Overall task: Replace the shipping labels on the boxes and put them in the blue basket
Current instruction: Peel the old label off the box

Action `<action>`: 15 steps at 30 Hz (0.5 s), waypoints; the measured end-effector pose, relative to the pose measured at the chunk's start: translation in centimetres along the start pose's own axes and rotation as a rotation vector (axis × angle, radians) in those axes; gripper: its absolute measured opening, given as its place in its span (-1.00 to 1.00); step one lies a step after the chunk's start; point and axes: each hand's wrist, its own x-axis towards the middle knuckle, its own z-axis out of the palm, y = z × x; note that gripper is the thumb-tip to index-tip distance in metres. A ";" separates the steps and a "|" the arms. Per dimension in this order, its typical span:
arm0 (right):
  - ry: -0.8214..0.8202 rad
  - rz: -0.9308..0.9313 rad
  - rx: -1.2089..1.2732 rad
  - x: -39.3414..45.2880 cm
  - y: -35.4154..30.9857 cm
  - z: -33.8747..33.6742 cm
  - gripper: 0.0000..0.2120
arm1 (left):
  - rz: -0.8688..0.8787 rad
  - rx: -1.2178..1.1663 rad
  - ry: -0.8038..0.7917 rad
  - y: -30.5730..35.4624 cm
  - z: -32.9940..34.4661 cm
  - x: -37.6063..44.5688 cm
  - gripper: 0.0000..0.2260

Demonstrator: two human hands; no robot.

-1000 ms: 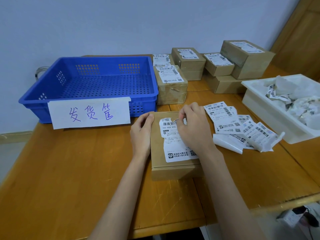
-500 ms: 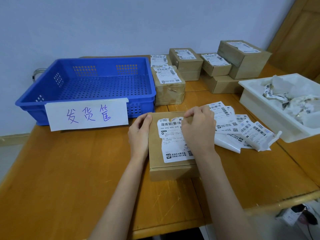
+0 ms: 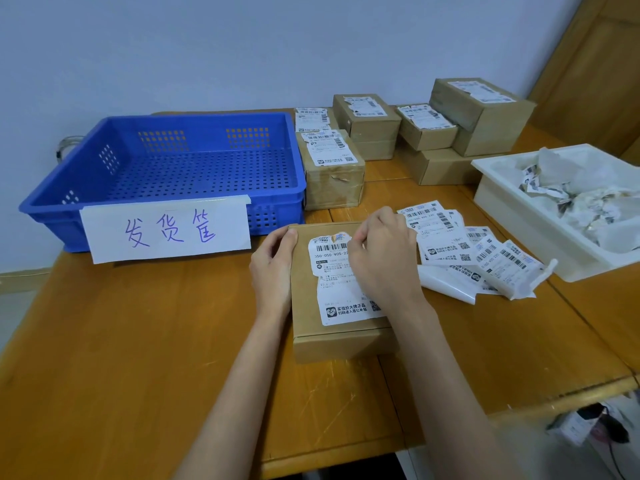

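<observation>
I am reaching both bare forearms forward over the table. My left hand (image 3: 273, 268) is lying with fingers curled at its far end. My right hand (image 3: 381, 258) is arching, its fingertips (image 3: 358, 237) pinching together.

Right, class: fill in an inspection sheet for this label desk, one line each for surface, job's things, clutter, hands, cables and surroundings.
Surface: wooden table, seam between boards.
Job's things: front box with torn old label; blue basket holds no boxes; fresh labels beside the box; more labelled boxes at the back.
Clutter: white tray of crumpled paper scraps.
Hands: left hand steadies the box's left edge; right hand, fingers curled, picks at the label's top, exact grip hidden.
Cables: grey cable loop behind the basket.
Surroundings: pale wall; wooden door at right.
</observation>
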 end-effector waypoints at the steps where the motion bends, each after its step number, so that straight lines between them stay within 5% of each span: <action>1: 0.004 0.014 0.037 -0.1 0.0 -0.1 -0.92 | 0.000 -0.002 -0.002 0.0 0.0 0.0 -0.89; 6: 0.093 0.212 0.257 -0.2 -0.2 -0.5 -0.92 | -0.001 -0.002 -0.010 0.1 0.1 0.0 -0.89; 15: 0.072 0.216 0.115 -0.3 -0.1 -0.2 -0.91 | -0.006 -0.002 -0.003 0.0 0.0 0.0 -0.87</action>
